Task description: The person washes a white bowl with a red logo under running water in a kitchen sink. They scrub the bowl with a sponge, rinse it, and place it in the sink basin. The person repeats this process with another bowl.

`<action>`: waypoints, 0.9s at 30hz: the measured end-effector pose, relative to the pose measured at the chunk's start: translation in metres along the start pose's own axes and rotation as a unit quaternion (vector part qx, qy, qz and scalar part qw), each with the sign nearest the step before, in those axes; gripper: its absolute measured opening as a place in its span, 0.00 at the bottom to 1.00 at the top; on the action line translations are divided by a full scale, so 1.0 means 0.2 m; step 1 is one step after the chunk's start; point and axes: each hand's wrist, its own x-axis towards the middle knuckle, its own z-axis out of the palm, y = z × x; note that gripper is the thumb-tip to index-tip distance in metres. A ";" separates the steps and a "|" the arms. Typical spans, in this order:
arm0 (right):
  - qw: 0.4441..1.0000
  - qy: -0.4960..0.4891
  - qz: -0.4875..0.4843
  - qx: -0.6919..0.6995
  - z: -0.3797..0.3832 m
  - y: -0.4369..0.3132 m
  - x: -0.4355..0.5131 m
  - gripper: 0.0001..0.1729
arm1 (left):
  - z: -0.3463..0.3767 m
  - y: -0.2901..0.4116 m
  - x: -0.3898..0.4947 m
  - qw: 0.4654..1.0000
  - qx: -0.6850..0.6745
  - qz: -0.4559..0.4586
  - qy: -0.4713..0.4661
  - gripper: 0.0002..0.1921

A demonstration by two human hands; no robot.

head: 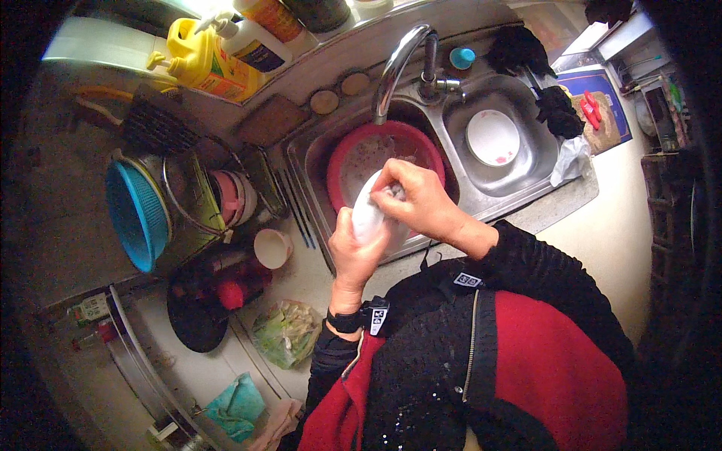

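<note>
My left hand (pixel 358 248) grips a white dish (pixel 368 217), tilted on its side, over the near edge of the left sink basin. Against the dish, my right hand (pixel 414 197) pinches a greyish scrubber (pixel 396 191), mostly hidden by the fingers. Beneath and beyond them a red basin (pixel 434 155) holds cloudy water and sits in the left sink. The chrome faucet (pixel 395 67) arches above it; no stream of water shows. In the right sink (pixel 474 180) lies a white plate (pixel 492 137) with a small red floral pattern.
Left of the sink stand a blue strainer basket (pixel 135 217), a pale cup (pixel 273 248) and a plastic bag of greens (pixel 287 332). A yellow detergent jug (pixel 211 65) is on the ledge. Black cloth (pixel 558 113) and a crumpled white bag (pixel 571 160) lie at the sink's right rim.
</note>
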 end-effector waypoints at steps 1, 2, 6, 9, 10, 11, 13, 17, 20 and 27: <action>1.000 0.009 0.002 0.000 -0.01 0.02 0.01 0.08 | 0.00 0.00 -0.01 1.000 0.003 0.015 0.010 0.17; 0.998 0.026 0.041 -0.036 -0.02 0.05 0.04 0.09 | 0.00 0.00 -0.01 0.999 0.008 0.029 0.018 0.17; 0.994 0.042 0.098 -0.004 -0.06 0.07 0.05 0.08 | -0.01 -0.01 -0.01 0.999 0.012 0.038 0.022 0.18; 0.997 0.043 -0.047 -0.036 0.01 0.01 0.01 0.07 | -0.01 -0.03 0.01 1.000 0.017 0.016 0.004 0.17; 0.996 0.018 -0.078 -0.039 0.04 -0.02 -0.02 0.07 | -0.01 -0.04 0.01 1.000 0.021 0.004 -0.004 0.17; 0.993 -0.010 -0.109 -0.044 0.06 -0.03 -0.04 0.06 | 0.00 -0.04 0.02 1.000 0.014 0.008 0.000 0.17; 0.995 0.010 -0.088 -0.044 0.07 -0.02 -0.03 0.06 | 0.01 -0.05 0.02 1.000 -0.008 0.014 0.005 0.18; 0.995 0.046 0.079 -0.027 -0.01 0.13 0.09 0.11 | 0.00 -0.07 -0.02 0.999 -0.037 0.025 0.022 0.17; 0.975 -0.006 0.207 0.084 -0.08 0.22 0.10 0.11 | -0.02 -0.08 -0.05 0.992 -0.124 -0.005 0.035 0.17; 0.930 -0.112 0.306 0.170 -0.20 0.18 0.09 0.17 | -0.06 -0.14 -0.03 0.961 -0.270 -0.049 0.045 0.19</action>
